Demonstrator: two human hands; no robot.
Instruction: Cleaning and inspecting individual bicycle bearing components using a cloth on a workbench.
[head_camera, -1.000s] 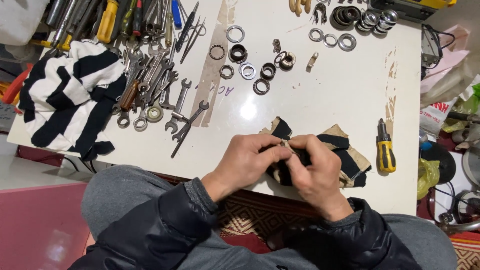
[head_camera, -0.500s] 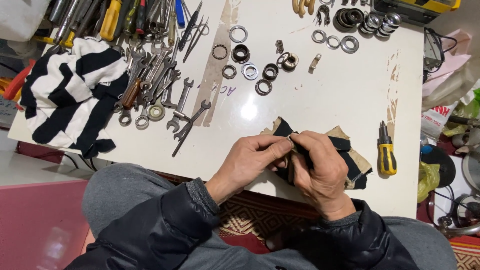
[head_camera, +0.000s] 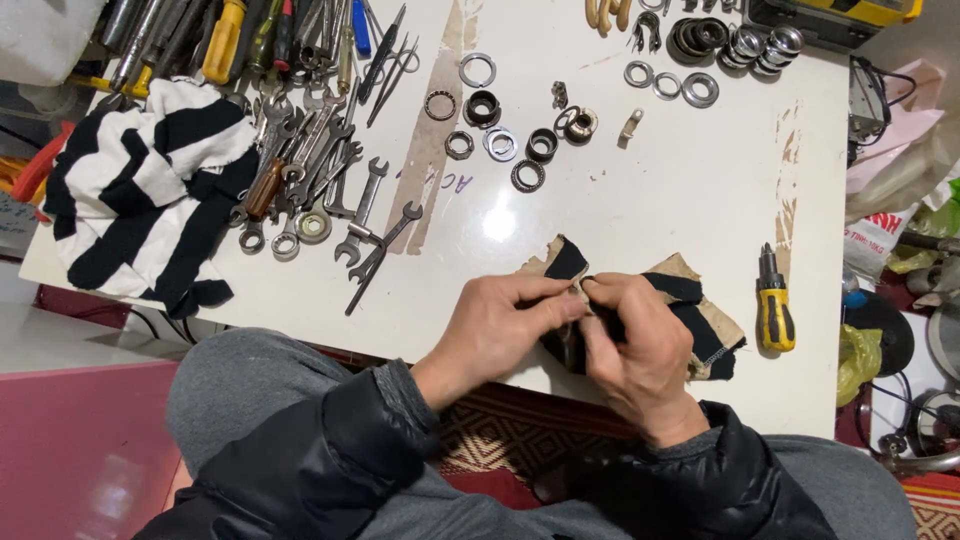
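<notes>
While both hands meet at the near edge of the white worktop (head_camera: 640, 210), the left hand (head_camera: 500, 325) and right hand (head_camera: 630, 340) pinch a tan-and-black striped rag (head_camera: 700, 310), fingers closed on its cloth; a small dark object shows under the fingers, too hidden to identify. Rag lies flat on the worktop, just beyond the person's dark jacket sleeves.

Right of the rag, near it: one yellow-and-black stubby screwdriver (head_camera: 775, 305).

Beyond the hands, centre: loose bearing rings (head_camera: 500, 130), dark and silver. Left of centre: a heap of wrenches (head_camera: 320, 180).

Far left: black-and-white striped cloth (head_camera: 140, 205), bunched.

Far edge, left: screwdrivers (head_camera: 225, 40) with yellow handles.

Off the worktop, right: white plastic bag with red print (head_camera: 880, 235); yellow-green bag (head_camera: 858, 360) below it.
</notes>
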